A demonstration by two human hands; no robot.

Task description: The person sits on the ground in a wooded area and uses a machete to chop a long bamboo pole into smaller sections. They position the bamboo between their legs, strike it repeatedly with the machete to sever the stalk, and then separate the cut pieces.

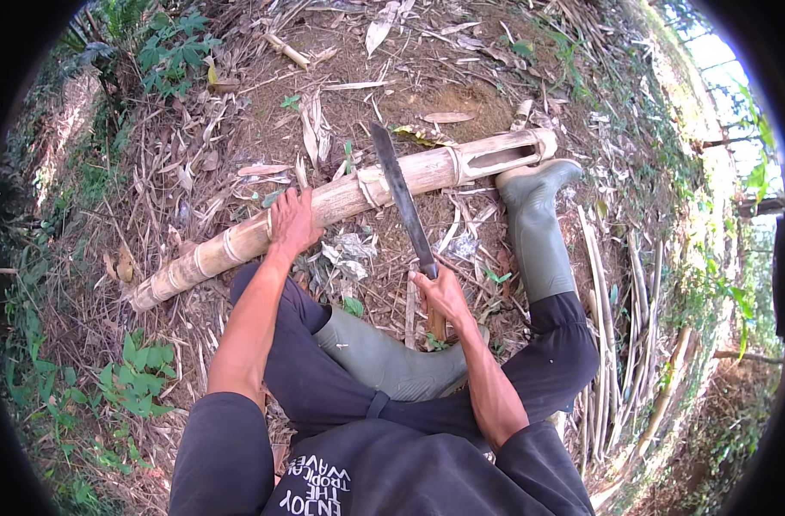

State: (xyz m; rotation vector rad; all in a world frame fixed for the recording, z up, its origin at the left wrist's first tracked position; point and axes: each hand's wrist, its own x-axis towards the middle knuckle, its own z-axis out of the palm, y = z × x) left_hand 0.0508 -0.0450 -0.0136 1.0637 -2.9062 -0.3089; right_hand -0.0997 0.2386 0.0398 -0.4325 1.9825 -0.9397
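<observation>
Dark-sleeved forearms enter from the lower edge, above a dark shirt and trousers. Left hand [292, 222], fingers spread and pressed flat, rests on a pale bamboo pole [341, 199] that lies slantwise across the leaf-strewn ground [194, 129], its cut, slotted end toward the upper right. Right hand [444, 297], fingers clenched round a wooden handle, holds a machete [401, 196] whose dark blade crosses over the pole near mid-length, tip pointing away; whether the edge touches the bamboo cannot be told. One green rubber boot [538, 224] stands with its toe beside the slotted end; the other boot [392, 361] lies folded beneath the right forearm. Split bamboo strips [607, 344] lie at right.
</observation>
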